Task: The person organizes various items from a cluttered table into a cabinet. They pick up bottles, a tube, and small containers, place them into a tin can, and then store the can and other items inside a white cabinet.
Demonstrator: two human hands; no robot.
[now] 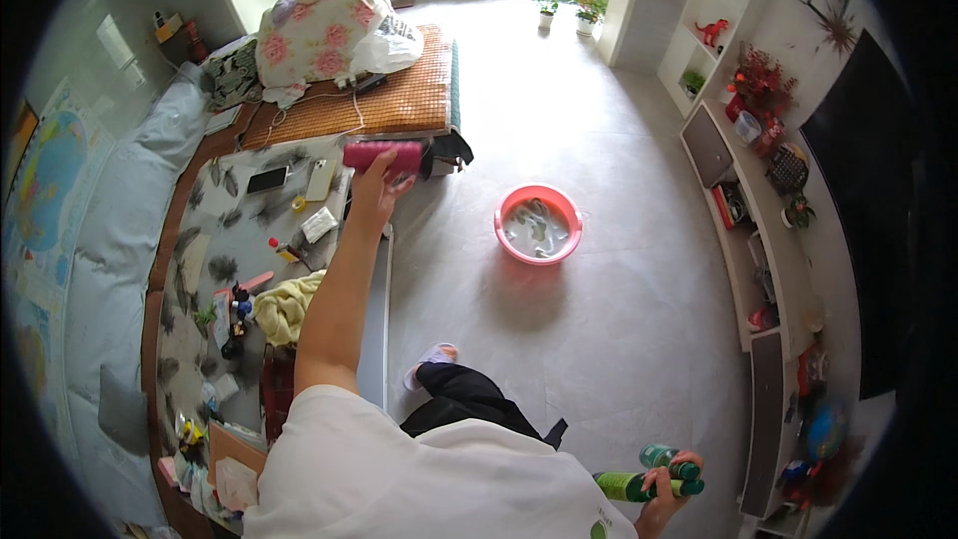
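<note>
At the far corner of the patterned table (224, 224), my left hand (376, 187) grips a magenta oblong object (400, 157); its exact kind is hard to tell. Low on the right, my right hand (660, 501) holds two bottles with green caps. One is a bright green bottle (620, 486) lying across the hand, the other a darker teal-green bottle (657, 455). On the floor ahead stands a pink plastic basin (500, 236). Cloth (539, 224) lies in cloudy water inside it.
The table bears a smartphone (267, 180), a pale phone (321, 180), a tissue pack (319, 224), a yellow cloth (284, 307) and small clutter. Beyond is a daybed with a bead mat (404, 105) and cables. A low cabinet (760, 262) lines the right wall, with potted plants (587, 4) farther off.
</note>
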